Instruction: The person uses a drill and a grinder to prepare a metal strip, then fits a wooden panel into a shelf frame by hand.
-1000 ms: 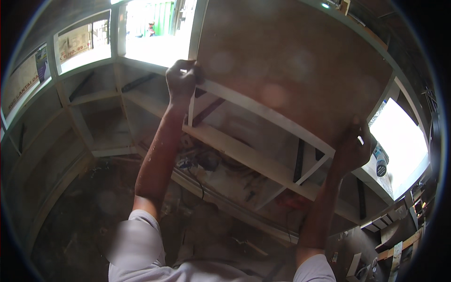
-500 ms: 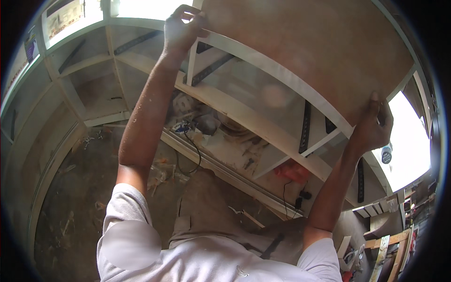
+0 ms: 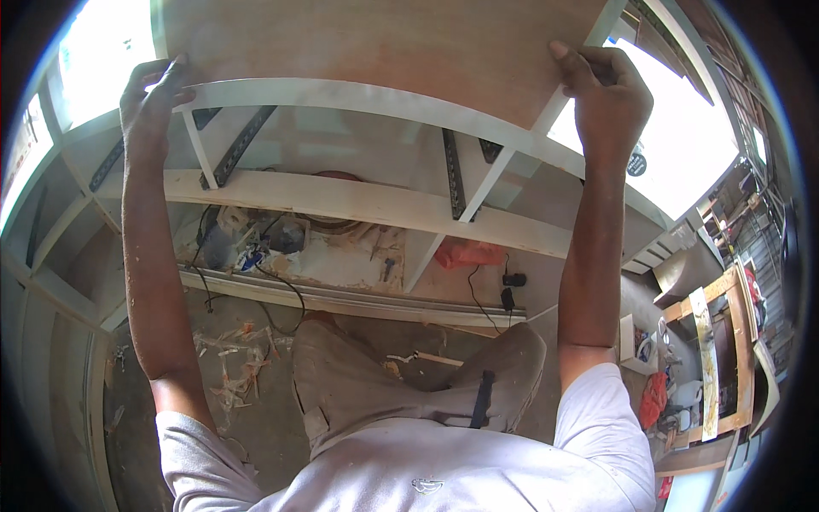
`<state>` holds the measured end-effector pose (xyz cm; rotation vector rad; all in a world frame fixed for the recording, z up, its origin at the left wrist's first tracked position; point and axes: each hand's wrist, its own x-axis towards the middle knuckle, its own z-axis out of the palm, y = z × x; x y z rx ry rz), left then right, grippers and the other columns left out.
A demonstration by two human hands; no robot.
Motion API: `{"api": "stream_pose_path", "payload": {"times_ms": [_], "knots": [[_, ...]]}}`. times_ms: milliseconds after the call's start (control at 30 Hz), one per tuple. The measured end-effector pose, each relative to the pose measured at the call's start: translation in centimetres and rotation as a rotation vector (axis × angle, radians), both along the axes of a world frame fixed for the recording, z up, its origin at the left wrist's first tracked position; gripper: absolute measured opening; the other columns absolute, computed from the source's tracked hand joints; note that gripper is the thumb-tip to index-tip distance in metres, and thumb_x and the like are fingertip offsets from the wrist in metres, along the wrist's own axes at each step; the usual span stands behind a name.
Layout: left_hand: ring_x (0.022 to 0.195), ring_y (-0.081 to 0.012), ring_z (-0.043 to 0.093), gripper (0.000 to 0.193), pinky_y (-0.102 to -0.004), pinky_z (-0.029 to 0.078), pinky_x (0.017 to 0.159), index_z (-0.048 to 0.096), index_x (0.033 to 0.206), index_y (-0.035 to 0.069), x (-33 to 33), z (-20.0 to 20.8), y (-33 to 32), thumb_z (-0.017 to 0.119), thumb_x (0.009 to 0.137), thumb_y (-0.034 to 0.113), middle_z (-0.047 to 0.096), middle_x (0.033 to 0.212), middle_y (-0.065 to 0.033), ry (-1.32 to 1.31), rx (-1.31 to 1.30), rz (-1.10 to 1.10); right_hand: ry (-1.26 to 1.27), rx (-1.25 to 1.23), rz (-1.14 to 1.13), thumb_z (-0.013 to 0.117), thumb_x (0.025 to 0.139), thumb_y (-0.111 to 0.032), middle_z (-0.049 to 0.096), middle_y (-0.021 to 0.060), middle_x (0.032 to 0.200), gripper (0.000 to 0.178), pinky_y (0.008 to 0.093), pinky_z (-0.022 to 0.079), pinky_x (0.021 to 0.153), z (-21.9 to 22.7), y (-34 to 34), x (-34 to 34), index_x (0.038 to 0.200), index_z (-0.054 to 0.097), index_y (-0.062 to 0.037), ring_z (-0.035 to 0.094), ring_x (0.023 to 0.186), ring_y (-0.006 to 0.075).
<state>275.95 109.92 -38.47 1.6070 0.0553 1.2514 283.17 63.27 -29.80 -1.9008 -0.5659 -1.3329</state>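
A brown wooden panel (image 3: pixel 384 51) stands upright at the top of the view, above the white edge (image 3: pixel 341 90) of a cabinet frame. My left hand (image 3: pixel 152 98) pinches its left side, the thumb lying on the front face. At the opposite side my right hand (image 3: pixel 610 94) grips the panel's edge, with its thumb against the face and its other fingers curled. Both arms reach forward and apart. Beneath the panel, dark slotted metal strips (image 3: pixel 243 147) are fixed inside the white frame. The panel's top lies outside the view.
On the low shelf lie a red plastic bag (image 3: pixel 465 253), black power adapters (image 3: pixel 513 280) and loose cords (image 3: pixel 294 303). Scraps (image 3: pixel 243 367) litter the floor at left. A wooden frame (image 3: pixel 734 341) and a white box (image 3: pixel 636 346) stand at right.
The view has turned, so the panel and cabinet edge now look more level. Both hands stay on the panel's sides. My left hand appears lower and farther left, my right hand higher.
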Motion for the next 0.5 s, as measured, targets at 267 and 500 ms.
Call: {"api": "stream_pose_path", "payload": {"times_ms": [267, 500], "knots": [[0.082, -0.0204, 0.069, 0.049, -0.0332, 0.058, 0.074, 0.064, 0.114, -0.001, -0.5, 0.5, -1.2, 0.081, 0.086, 0.035, 0.065, 0.098, -0.0139, 0.036, -0.069, 0.034, 0.063, -0.019, 0.029, 0.087, 0.079, -0.026, 0.074, 0.0095, 0.078, 0.030, 0.0313, 0.055, 0.067, 0.5, -0.4, 0.0, 0.084, 0.070, -0.0015, 0.070, 0.070, 0.0165], [0.081, -0.0170, 0.067, 0.034, -0.0320, 0.058, 0.076, 0.064, 0.111, 0.003, -0.5, 0.7, 0.0, 0.075, 0.091, 0.028, 0.065, 0.097, -0.0097, 0.060, -0.066, -0.041, 0.104, 0.036, -0.023, 0.086, 0.080, -0.026, 0.073, 0.0093, 0.080, 0.029, 0.0315, 0.055, 0.071, 0.4, 0.7, -0.6, 0.089, 0.070, -0.0021, 0.070, 0.073, 0.0169]]}}
